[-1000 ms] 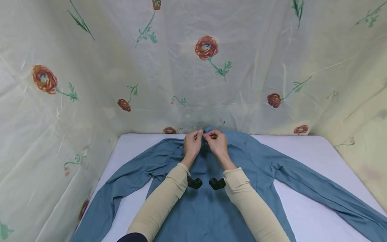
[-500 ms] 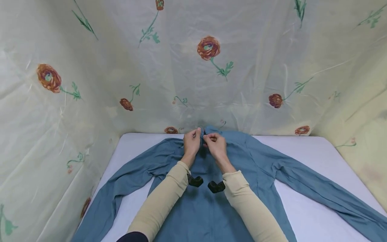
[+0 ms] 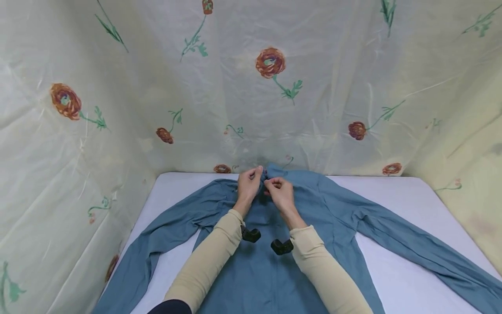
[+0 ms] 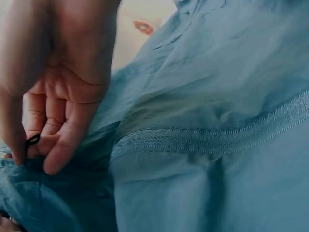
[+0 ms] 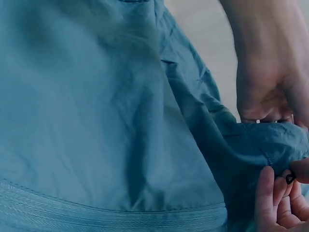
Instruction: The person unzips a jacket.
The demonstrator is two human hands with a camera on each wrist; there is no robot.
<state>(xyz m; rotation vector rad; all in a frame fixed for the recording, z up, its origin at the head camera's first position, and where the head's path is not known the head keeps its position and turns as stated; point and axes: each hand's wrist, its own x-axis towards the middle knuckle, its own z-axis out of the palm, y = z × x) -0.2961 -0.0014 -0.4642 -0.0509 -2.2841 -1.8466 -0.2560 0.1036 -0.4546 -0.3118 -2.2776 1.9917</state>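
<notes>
A blue long-sleeved shirt (image 3: 270, 266) lies spread on the white table, its neck at the far edge. Both hands work at the neckline. My left hand (image 3: 249, 187) grips the shirt's cloth there, and the right wrist view shows this left hand (image 5: 268, 72) with its fingertips hidden behind a fold. Close beside it, my right hand (image 3: 281, 192) has thumb and fingers together. The left wrist view shows that right hand (image 4: 72, 96) pinching a small black loop (image 4: 33, 140), right against the blue cloth. I cannot tell what the loop is.
Sleeves stretch out to both sides, the left one (image 3: 145, 244) bent, the right one (image 3: 412, 248) long and straighter. Flower-patterned plastic sheeting (image 3: 313, 87) stands right behind and beside the table (image 3: 372, 185). Black wrist devices (image 3: 251, 234) hang near the cuffs above the shirt.
My right hand's fingertips have drawn slightly down and away from the left hand's, which stays near the collar. The gap between the two hands has widened a little. The shirt lies much the same.
</notes>
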